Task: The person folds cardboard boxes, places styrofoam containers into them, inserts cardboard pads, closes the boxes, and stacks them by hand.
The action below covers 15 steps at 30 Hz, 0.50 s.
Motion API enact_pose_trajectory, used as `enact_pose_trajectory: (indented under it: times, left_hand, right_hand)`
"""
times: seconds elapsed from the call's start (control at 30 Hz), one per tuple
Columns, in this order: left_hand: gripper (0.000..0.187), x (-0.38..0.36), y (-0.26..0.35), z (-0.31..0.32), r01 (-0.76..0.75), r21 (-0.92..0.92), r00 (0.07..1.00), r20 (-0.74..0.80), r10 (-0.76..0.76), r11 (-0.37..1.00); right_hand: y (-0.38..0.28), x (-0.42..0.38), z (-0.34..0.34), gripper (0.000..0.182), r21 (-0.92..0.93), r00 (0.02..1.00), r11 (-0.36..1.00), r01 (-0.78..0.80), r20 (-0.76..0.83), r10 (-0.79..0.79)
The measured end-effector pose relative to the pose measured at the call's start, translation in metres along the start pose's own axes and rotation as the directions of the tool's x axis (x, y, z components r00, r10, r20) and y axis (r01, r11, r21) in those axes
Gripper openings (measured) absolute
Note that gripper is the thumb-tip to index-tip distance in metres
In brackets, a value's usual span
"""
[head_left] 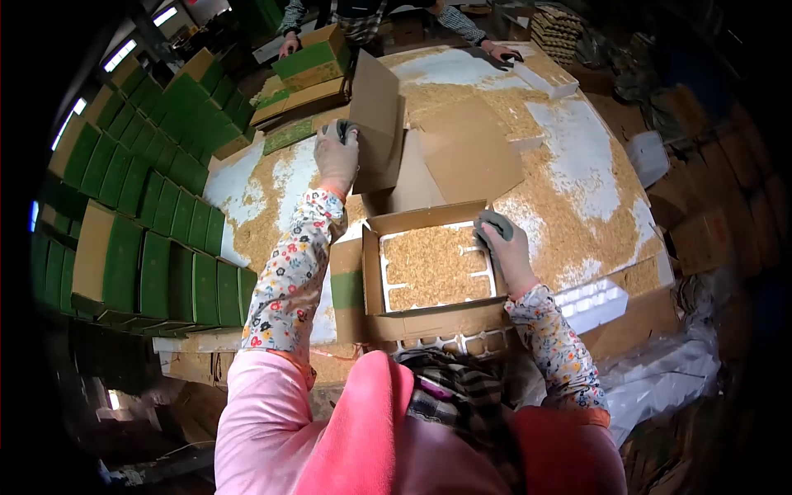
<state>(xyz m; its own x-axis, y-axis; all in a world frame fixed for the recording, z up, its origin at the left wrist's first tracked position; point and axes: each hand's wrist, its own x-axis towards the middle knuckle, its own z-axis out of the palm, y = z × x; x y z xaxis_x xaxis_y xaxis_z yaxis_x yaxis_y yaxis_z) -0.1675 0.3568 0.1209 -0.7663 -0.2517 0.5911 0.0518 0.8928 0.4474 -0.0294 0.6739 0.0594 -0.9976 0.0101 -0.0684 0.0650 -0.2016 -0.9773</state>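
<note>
In front of me an open cardboard box (373, 276) holds a white tray (437, 307), apparently foam, whose middle is covered with sawdust or wood shavings (436, 266). My right hand (505, 247), in a grey-and-white glove, is curled over the box's right edge at the far corner. Farther away to the left, my gloved left hand (337, 157) has its fingers closed at the left edge of a raised cardboard piece (375, 107). Its fingertips are partly hidden. Another flat cardboard piece (470, 148) lies beyond the box.
Shavings spread over the white table (577, 157). Green-and-brown boxes (157, 272) are stacked at left, and another green box (313, 62) sits at the far left. Across the table a person's hand (500, 53) is near a white foam block (546, 81). Plastic sheeting (660, 379) hangs at right.
</note>
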Motion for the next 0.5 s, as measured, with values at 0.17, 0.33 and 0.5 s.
enact_pose_trajectory:
  times: [0.17,0.33,0.5]
  left_hand:
    - [0.026,-0.09,0.07,-0.076,-0.806,-0.103,0.411,0.611,0.676,0.583]
    - [0.021,-0.212,0.015,-0.028,-0.551,-0.432,-0.049,0.871,0.489,0.714]
    - [0.024,-0.186,0.031,-0.054,-0.418,-0.339,0.37,0.784,0.499,0.843]
  right_hand:
    - [-0.048,-0.005,-0.01,0.04,-0.475,0.766,0.692,0.544,-0.056,-0.64]
    - [-0.01,-0.029,0.022,0.049,-0.682,0.738,0.28,0.675,0.622,-0.263]
    - [0.026,0.01,0.018,0.045,-0.709,0.801,0.651,0.27,0.54,0.257]
